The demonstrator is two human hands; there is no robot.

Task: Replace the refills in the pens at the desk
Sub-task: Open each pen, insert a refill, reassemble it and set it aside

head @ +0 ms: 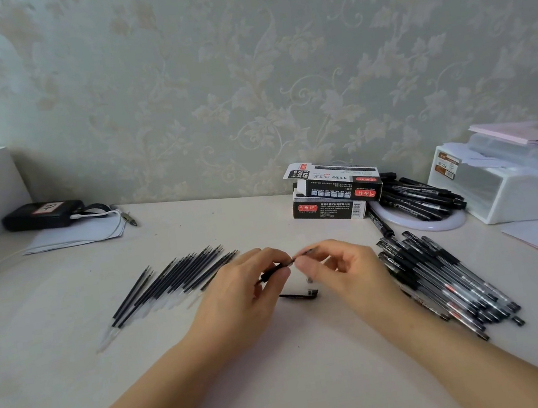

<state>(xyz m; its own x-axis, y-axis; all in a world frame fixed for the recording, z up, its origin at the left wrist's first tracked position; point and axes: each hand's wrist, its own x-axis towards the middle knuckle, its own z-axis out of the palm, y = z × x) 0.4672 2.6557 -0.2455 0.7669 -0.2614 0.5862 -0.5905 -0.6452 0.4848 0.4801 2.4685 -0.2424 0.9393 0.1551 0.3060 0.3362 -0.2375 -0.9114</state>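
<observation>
Open flap of upper pen box [301, 174]: "1120"
Top face of upper pen box [343, 176]: "1120"
White tag on black device [48, 208]: "24", upside down
Other print on boxes: too small to read

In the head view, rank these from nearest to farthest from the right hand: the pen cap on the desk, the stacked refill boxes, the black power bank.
Measured from the right hand:
1. Pen cap, just below and left of the hand, between both hands.
2. Stacked refill boxes, behind the hand, by the wall.
3. Black power bank, far left corner of the desk.
</observation>
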